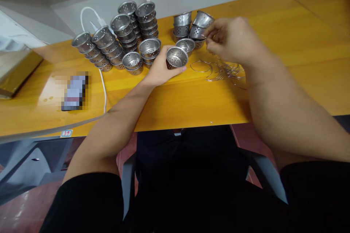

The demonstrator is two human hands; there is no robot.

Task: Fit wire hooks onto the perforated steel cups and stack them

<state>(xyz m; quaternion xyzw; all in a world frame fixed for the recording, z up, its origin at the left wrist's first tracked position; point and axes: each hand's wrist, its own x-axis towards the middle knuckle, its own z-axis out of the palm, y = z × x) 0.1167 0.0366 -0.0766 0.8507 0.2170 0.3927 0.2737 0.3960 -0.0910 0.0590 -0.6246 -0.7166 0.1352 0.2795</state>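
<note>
My left hand [160, 70] wraps round a small perforated metal cup [176, 57] that rests on the yellow table [169, 98]. My right hand [232, 38] hovers above a loose pile of thin wire rings [221, 70], fingers pinched together, blurred by motion; what they pinch is too thin to make out. Just beyond my right fingertips stand two short stacks of the same cups [191, 25]. Another single cup [186, 44] sits right behind the held one.
Several leaning stacks of perforated cups [120, 40] crowd the table's back left. A white cable [103, 80] runs across the table beside a pixelated flat object [74, 91]. A shiny gold-coloured box [16, 71] lies at far left. The wall is close behind.
</note>
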